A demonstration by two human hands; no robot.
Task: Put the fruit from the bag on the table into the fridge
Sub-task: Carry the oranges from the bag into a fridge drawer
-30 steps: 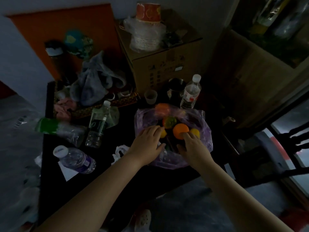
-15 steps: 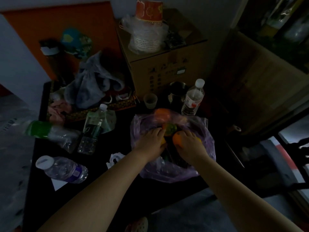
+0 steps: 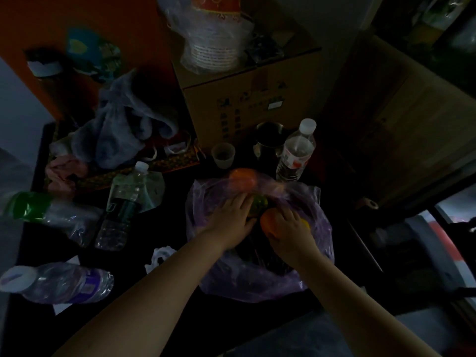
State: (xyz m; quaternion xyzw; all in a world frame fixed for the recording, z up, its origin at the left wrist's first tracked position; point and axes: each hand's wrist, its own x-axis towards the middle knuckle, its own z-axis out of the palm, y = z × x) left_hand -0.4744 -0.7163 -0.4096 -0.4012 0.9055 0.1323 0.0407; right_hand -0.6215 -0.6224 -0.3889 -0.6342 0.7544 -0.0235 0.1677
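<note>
Bag on table: mouth open for picking | my right hand: fingers curled round orange, likely to lift out | my left hand: fingers together over green fruit; grip I couldn't tell.

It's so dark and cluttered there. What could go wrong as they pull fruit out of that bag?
1. The right hand is closed over one orange, but a second orange sits at the far rim of the purple bag and might roll out if the plastic shifts.
2. A water bottle and a small cup stand just behind the bag; a tug could tip them.
</note>
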